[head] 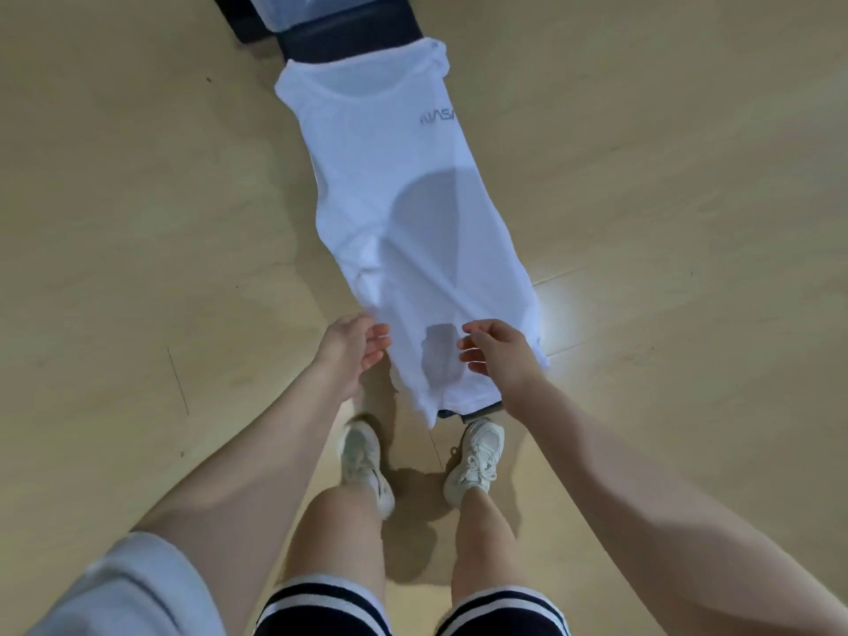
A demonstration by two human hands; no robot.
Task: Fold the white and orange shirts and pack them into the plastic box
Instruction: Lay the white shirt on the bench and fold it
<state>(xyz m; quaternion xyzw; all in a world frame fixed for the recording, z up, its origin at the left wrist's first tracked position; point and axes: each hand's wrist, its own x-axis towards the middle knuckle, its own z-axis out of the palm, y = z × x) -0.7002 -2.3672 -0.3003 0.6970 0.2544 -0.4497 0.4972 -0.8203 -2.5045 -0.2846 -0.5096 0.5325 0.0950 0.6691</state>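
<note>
A white shirt (404,213) with a small grey logo near its collar lies lengthwise on a narrow dark bench (348,39), sides folded in, hem hanging over the near end. My left hand (351,348) hovers at the hem's left edge, fingers apart, holding nothing. My right hand (498,353) hovers over the hem's right part, fingers curled loosely and apart. A translucent plastic box (298,9) sits at the bench's far end, partly cut off by the frame's top. No orange shirt is in view.
Light wooden floor (137,222) surrounds the bench on both sides. My feet in white sneakers (475,456) stand right at the bench's near end.
</note>
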